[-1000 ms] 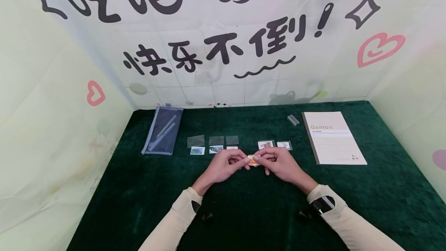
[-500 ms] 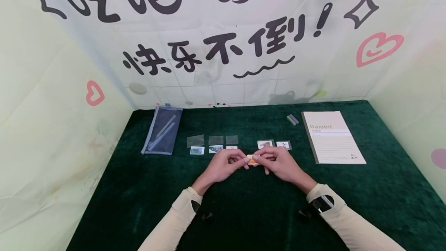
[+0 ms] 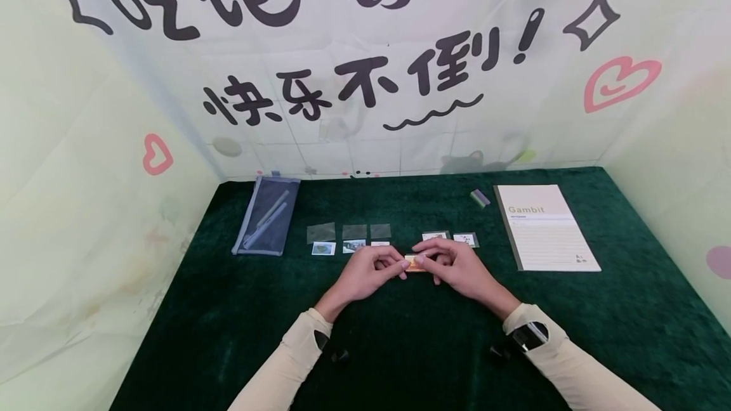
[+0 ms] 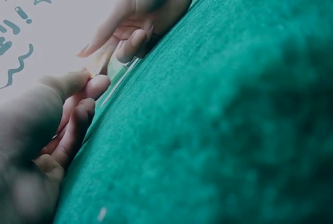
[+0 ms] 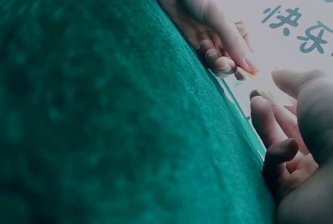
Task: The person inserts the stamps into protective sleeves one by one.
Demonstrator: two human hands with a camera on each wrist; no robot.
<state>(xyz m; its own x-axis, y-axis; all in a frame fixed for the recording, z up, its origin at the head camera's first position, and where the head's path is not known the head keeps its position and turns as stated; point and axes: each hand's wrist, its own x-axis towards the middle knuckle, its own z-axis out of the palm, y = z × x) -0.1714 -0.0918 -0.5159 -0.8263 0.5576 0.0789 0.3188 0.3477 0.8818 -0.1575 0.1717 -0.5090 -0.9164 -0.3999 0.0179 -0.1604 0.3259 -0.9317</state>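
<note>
Both hands meet near the middle of the green cloth. Between them is a small orange-and-yellow stamp (image 3: pixel 415 263). The left hand (image 3: pixel 368 271) pinches its left edge between thumb and fingers; in the right wrist view the stamp's orange edge (image 5: pixel 247 72) shows under that thumb. My right hand (image 3: pixel 457 266) holds the other side, its thumb over the stamp and its index finger raised. In the right wrist view a gap shows between the right thumb (image 5: pixel 291 82) and fingers. Behind the hands lie two sleeved stamps, the nearer one being a black-and-white stamp (image 3: pixel 465 239).
Left of centre, a blue-green stamp (image 3: pixel 323 248), a landscape stamp (image 3: pixel 354 247) and a partly hidden one lie below clear sleeves (image 3: pixel 321 232). A blue zip pouch (image 3: pixel 266 215) with pens lies left. A notebook (image 3: pixel 547 227) and an eraser-like block (image 3: pixel 480 198) lie right.
The right index finger has lifted and shifted slightly left, covering more of the sleeved stamp behind it. The left hand stays nearly still on the stamp.
</note>
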